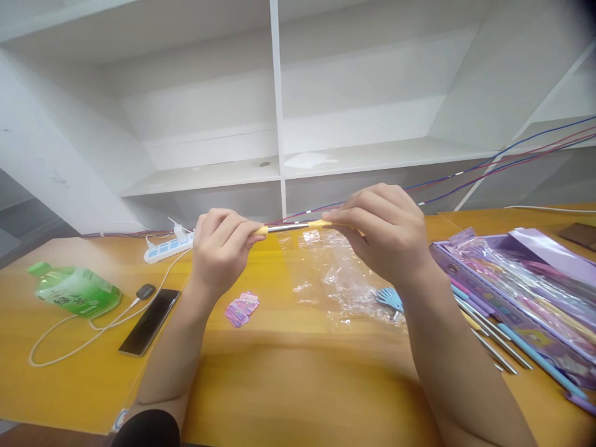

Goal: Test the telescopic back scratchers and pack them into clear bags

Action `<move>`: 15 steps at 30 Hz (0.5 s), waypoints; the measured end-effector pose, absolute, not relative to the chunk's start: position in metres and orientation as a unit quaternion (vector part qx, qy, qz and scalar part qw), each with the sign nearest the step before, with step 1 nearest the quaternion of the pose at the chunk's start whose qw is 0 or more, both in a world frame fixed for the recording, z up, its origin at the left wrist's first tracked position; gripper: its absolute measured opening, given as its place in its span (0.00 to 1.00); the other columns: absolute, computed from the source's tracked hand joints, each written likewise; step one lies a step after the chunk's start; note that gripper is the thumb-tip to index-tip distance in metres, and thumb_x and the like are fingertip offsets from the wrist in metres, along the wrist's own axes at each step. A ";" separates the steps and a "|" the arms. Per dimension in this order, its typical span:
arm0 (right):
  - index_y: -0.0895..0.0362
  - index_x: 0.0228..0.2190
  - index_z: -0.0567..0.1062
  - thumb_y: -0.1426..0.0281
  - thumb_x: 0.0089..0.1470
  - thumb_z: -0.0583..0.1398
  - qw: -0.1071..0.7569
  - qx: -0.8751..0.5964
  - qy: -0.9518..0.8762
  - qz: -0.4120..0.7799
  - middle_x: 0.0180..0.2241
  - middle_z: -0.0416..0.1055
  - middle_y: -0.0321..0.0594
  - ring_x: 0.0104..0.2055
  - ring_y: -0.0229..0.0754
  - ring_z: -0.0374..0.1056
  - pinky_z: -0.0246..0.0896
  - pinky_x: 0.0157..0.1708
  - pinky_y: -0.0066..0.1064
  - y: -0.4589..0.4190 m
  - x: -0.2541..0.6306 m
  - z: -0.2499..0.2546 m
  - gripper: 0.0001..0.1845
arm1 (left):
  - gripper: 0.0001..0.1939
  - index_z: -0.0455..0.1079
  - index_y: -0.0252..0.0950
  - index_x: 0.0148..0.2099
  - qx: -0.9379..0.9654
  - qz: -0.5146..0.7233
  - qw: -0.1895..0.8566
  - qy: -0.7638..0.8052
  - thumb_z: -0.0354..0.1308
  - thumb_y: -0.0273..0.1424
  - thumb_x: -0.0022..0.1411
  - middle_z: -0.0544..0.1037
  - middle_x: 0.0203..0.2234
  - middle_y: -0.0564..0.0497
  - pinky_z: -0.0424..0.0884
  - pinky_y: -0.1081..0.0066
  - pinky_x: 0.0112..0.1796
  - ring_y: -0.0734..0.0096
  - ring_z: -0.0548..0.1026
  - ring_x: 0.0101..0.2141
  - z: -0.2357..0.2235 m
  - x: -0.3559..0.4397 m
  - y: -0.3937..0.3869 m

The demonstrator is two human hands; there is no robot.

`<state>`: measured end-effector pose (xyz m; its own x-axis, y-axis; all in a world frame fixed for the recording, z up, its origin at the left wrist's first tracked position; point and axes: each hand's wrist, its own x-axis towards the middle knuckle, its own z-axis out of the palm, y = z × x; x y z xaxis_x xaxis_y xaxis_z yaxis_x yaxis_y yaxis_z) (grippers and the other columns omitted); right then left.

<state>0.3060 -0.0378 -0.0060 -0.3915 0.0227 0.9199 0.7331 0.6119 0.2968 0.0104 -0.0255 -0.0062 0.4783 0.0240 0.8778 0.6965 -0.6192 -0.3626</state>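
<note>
Above the table, both my hands hold a yellow back scratcher [291,228] with a thin metal shaft, level between them. My left hand [222,248] is closed round its yellow left end. My right hand [384,226] pinches the yellow part at the other end, and the fingers hide its tip. Below my right hand lies crumpled clear plastic packaging [321,279]. A light blue hand-shaped scratcher head [390,298] rests by the packaging, partly behind my right forearm. Small pink-and-purple cards [241,308] lie in a loose pile between my forearms.
On the right, a purple box [526,316] holds plastic-wrapped items, with metal and coloured rods [498,341] beside it. At left are a green bottle [77,290], a phone [149,323], a white cable and a power strip [167,247]. White shelving [279,93] stands behind the table.
</note>
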 end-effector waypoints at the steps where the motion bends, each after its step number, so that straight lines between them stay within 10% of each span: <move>1: 0.51 0.40 0.77 0.76 0.64 0.67 0.492 -0.255 -0.750 -0.362 0.32 0.77 0.32 0.38 0.39 0.69 0.59 0.38 0.36 -0.037 0.310 -0.005 0.08 | 0.03 0.77 0.40 0.45 -0.775 -0.458 0.368 -0.233 0.68 0.31 0.70 0.82 0.32 0.50 0.68 0.61 0.39 0.61 0.75 0.39 -0.005 0.007 -0.024; 15: 0.48 0.36 0.83 0.71 0.59 0.71 0.575 -0.272 -0.677 -0.370 0.31 0.79 0.35 0.35 0.38 0.74 0.63 0.39 0.35 -0.024 0.394 0.003 0.04 | 0.03 0.79 0.44 0.47 -0.757 -0.478 0.360 -0.263 0.67 0.33 0.71 0.83 0.34 0.50 0.71 0.57 0.43 0.60 0.76 0.40 0.009 -0.051 -0.002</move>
